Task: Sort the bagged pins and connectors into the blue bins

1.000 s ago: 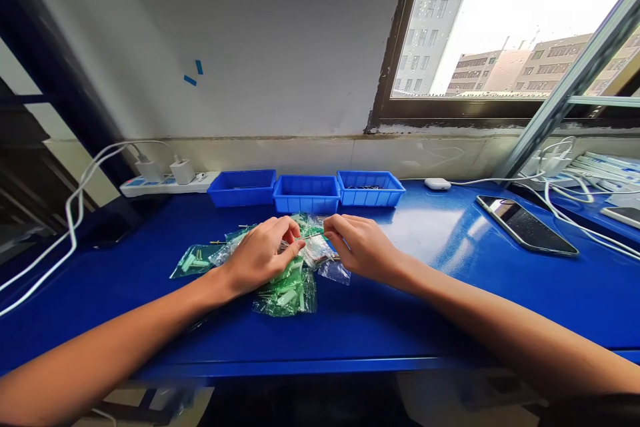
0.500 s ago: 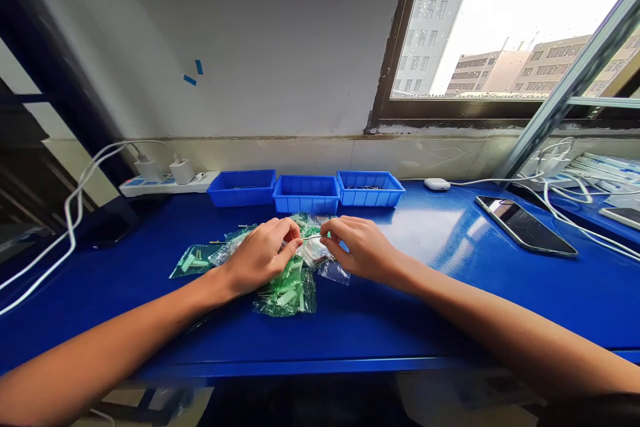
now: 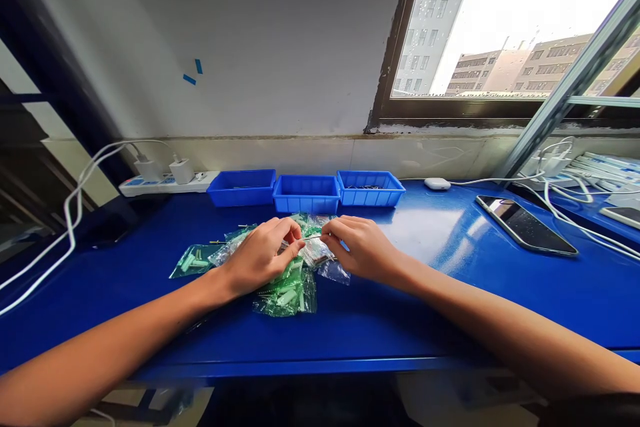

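Note:
My left hand (image 3: 267, 250) and my right hand (image 3: 363, 247) face each other over a heap of small plastic bags. Between their fingertips runs a thin metal rod (image 3: 312, 237), pinched at both ends; its exact kind is too small to make out. Under my left hand lies a green plastic bag (image 3: 287, 293) with pale pieces inside. Another greenish bag (image 3: 193, 260) with white pieces sticks out at the left of the heap. Below my right fingers is a clear bag (image 3: 335, 272). Part of the heap is hidden by my hands.
Blue bins (image 3: 306, 195) stand in a row behind the heap; the right bin (image 3: 371, 189) holds small dark parts. A smartphone (image 3: 526, 225) and a white earbud case (image 3: 437, 184) lie at right. A power strip (image 3: 165, 184) with chargers and white cables (image 3: 75, 213) is at left.
Almost nothing differs. My fingertips have shifted very slightly around the thin rod; the bags and bins are where they were.

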Available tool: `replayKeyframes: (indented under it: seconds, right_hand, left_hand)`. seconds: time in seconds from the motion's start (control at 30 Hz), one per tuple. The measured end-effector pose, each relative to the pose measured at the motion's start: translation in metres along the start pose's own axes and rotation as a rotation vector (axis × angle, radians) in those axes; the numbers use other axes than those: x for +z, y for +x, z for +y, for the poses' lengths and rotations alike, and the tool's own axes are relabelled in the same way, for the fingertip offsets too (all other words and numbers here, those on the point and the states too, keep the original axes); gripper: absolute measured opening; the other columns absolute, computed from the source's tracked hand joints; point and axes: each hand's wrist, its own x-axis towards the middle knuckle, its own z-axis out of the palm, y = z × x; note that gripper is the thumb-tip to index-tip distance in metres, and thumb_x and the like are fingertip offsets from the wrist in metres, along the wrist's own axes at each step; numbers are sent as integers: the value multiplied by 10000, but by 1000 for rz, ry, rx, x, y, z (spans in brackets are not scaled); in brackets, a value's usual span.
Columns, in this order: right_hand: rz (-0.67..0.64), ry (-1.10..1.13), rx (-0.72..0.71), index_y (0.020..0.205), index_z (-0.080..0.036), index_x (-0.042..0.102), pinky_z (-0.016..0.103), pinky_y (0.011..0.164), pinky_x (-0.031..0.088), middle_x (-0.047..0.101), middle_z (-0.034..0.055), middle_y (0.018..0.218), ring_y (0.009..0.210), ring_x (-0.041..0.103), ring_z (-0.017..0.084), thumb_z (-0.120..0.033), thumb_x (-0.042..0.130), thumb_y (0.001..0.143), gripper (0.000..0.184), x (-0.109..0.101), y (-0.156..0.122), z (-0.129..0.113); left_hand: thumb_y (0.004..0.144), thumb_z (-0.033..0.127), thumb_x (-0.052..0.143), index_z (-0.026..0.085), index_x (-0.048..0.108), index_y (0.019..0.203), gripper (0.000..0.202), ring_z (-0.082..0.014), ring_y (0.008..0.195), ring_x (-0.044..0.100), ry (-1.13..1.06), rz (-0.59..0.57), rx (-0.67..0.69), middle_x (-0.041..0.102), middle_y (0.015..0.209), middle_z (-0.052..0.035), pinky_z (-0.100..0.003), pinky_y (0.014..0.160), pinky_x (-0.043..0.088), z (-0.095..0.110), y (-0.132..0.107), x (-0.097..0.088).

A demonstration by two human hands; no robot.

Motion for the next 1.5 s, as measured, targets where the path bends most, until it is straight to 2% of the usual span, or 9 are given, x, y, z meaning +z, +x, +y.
replayKeyframes:
  seconds: [0.23, 0.7, 0.97, 1.23, 1.5]
  right_hand:
    - [-1, 29, 17, 892, -179, 549, 252, 603, 357, 624, 18, 696, 631, 546, 141, -239, 475, 894, 95, -2, 0, -1]
    - [-18, 26, 8, 821, -172, 555, 252, 600, 350, 611, 33, 690, 612, 518, 135, -219, 428, 907, 160, -3, -1, 0]
    - [-6, 41, 0, 874, -169, 547, 246, 607, 355, 623, 23, 702, 634, 537, 133, -218, 449, 906, 114, -2, 0, 0]
    - [-58, 23, -1, 871, -174, 541, 247, 611, 355, 628, 20, 708, 652, 557, 141, -226, 498, 880, 69, -1, 0, 0]
    - [-41, -3, 15, 808, -164, 547, 244, 595, 346, 640, 41, 705, 617, 550, 130, -202, 389, 920, 198, 1, 0, 1]
  left_hand:
    - [893, 342, 425, 191, 506, 822, 186, -165, 715, 544, 19, -13, -3, 581, 783, -17, -283, 651, 402, -1, 1, 0]
    - [888, 338, 445, 189, 518, 847, 171, -153, 701, 547, -15, -17, -7, 589, 809, -21, -276, 658, 422, -1, 0, 1]
    - [895, 343, 419, 189, 519, 827, 196, -163, 705, 538, -15, -17, -6, 584, 800, -25, -283, 649, 404, 0, 1, 0]
    - [903, 335, 401, 185, 517, 818, 208, -164, 699, 526, -8, -8, -6, 573, 782, -23, -287, 641, 391, 0, 0, 1]
    - [890, 332, 452, 181, 539, 846, 180, -147, 678, 530, -18, -7, 6, 582, 791, -14, -274, 647, 404, 0, 1, 0]
